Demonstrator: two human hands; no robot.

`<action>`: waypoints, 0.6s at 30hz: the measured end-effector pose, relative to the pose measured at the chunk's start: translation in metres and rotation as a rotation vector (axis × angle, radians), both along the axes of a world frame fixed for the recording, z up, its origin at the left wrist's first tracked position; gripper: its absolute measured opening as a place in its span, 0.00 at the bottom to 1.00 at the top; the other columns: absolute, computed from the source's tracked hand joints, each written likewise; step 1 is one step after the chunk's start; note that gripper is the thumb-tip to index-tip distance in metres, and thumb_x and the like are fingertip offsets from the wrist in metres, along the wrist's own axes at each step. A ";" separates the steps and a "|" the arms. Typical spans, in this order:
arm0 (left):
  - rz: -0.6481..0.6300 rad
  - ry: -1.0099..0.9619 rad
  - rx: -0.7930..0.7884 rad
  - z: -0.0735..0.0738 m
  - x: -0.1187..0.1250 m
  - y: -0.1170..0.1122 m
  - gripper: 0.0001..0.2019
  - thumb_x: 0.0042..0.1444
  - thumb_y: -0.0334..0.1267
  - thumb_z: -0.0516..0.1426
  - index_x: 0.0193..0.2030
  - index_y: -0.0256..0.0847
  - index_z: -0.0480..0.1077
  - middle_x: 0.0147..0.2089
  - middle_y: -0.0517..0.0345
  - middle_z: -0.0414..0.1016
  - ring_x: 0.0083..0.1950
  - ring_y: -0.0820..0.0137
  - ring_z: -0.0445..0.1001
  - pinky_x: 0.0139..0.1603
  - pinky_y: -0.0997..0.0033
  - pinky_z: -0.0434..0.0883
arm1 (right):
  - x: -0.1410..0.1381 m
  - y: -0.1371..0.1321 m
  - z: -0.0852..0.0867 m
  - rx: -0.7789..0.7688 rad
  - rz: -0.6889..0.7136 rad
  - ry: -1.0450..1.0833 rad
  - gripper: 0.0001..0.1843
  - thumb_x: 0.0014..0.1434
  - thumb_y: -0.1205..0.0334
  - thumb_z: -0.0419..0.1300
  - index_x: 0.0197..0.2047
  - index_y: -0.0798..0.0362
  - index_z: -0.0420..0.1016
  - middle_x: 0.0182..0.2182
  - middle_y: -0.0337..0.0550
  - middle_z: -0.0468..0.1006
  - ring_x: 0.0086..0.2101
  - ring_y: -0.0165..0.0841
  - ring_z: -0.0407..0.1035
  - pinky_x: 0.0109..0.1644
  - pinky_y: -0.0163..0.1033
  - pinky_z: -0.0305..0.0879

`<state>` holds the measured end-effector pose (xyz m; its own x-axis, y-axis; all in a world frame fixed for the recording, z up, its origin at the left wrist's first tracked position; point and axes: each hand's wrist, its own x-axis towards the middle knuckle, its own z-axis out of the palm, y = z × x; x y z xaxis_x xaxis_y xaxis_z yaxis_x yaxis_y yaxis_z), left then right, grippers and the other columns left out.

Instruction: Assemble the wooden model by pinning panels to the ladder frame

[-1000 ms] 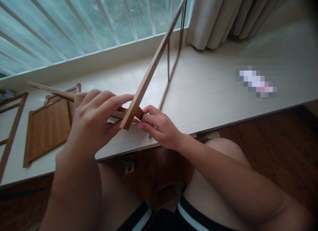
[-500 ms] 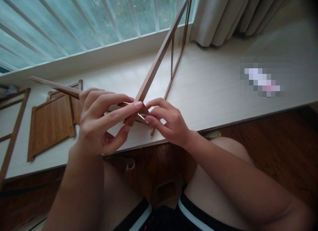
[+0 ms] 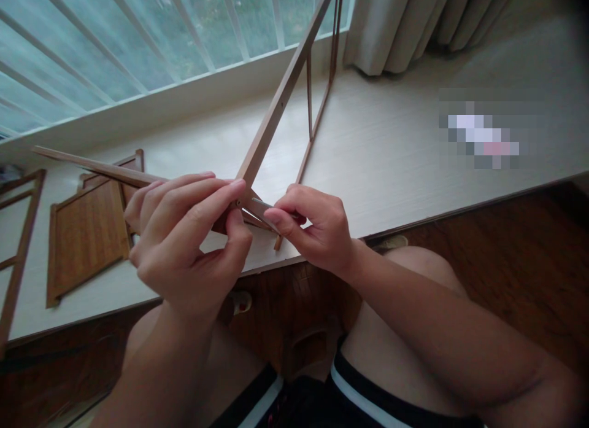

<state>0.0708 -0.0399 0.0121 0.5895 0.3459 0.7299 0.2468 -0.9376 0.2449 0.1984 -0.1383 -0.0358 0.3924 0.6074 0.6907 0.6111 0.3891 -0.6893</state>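
My left hand (image 3: 188, 244) pinches the near end of a tall wooden frame (image 3: 280, 99) whose far side rests on the white sill (image 3: 391, 151). Its thumb and forefinger close on the frame's corner, where a thin wooden slat (image 3: 92, 167) running off to the left meets it. My right hand (image 3: 317, 228) is curled just right of that corner, its fingertips pressed on a small pale part at the joint that I cannot make out.
A flat wooden panel (image 3: 87, 231) and a second open frame (image 3: 21, 231) lie on the sill at the left. Window bars (image 3: 138, 41) run behind, a curtain (image 3: 405, 23) hangs at the top right. A blurred patch (image 3: 481, 136) lies on the right. My bare knees are below.
The frame's near corner has shifted slightly left and up. My left thumb has come up under the corner, and my right fingers have curled tighter around the joint.
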 end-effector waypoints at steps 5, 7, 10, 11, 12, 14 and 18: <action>0.016 -0.036 0.001 0.001 0.003 0.001 0.19 0.43 0.28 0.63 0.45 0.43 0.76 0.43 0.59 0.78 0.49 0.69 0.76 0.59 0.58 0.71 | -0.001 -0.001 0.002 0.015 0.026 -0.020 0.12 0.62 0.61 0.55 0.31 0.61 0.69 0.25 0.37 0.65 0.28 0.18 0.57 0.37 0.27 0.57; 0.028 -0.033 -0.012 0.002 0.004 0.000 0.18 0.43 0.28 0.63 0.44 0.42 0.76 0.43 0.58 0.78 0.49 0.69 0.76 0.58 0.58 0.71 | -0.001 0.000 0.002 0.007 0.018 -0.011 0.14 0.63 0.60 0.53 0.30 0.61 0.69 0.25 0.37 0.65 0.27 0.18 0.57 0.37 0.27 0.57; 0.066 0.007 -0.014 0.004 0.006 -0.003 0.16 0.44 0.29 0.62 0.43 0.40 0.76 0.43 0.57 0.78 0.50 0.68 0.75 0.58 0.58 0.71 | -0.001 0.001 0.000 0.002 0.016 -0.010 0.15 0.64 0.59 0.52 0.31 0.61 0.69 0.25 0.37 0.65 0.27 0.18 0.56 0.37 0.27 0.56; 0.089 0.016 -0.013 0.004 0.006 -0.003 0.16 0.44 0.30 0.62 0.43 0.40 0.76 0.43 0.56 0.78 0.50 0.68 0.75 0.58 0.58 0.71 | -0.001 0.001 -0.001 -0.003 0.020 -0.016 0.15 0.64 0.58 0.52 0.31 0.61 0.69 0.25 0.37 0.65 0.27 0.18 0.56 0.37 0.27 0.56; 0.112 0.026 -0.010 0.004 0.007 -0.004 0.16 0.44 0.30 0.62 0.43 0.40 0.76 0.43 0.56 0.78 0.49 0.68 0.75 0.58 0.58 0.70 | -0.001 0.001 -0.001 -0.010 0.028 -0.025 0.16 0.64 0.58 0.52 0.31 0.61 0.69 0.25 0.37 0.65 0.28 0.18 0.56 0.37 0.27 0.56; 0.163 0.049 -0.006 0.004 0.009 -0.005 0.15 0.45 0.32 0.61 0.42 0.41 0.76 0.42 0.57 0.77 0.49 0.68 0.74 0.58 0.58 0.70 | 0.000 0.001 -0.003 -0.033 0.047 -0.043 0.16 0.64 0.57 0.52 0.31 0.61 0.69 0.25 0.37 0.65 0.28 0.18 0.56 0.37 0.27 0.55; 0.148 0.097 -0.077 0.010 0.010 -0.008 0.15 0.46 0.33 0.60 0.43 0.42 0.76 0.41 0.57 0.76 0.48 0.68 0.72 0.60 0.57 0.67 | 0.000 0.000 -0.004 -0.075 0.045 -0.016 0.17 0.65 0.56 0.51 0.31 0.61 0.68 0.24 0.36 0.64 0.28 0.18 0.56 0.36 0.27 0.54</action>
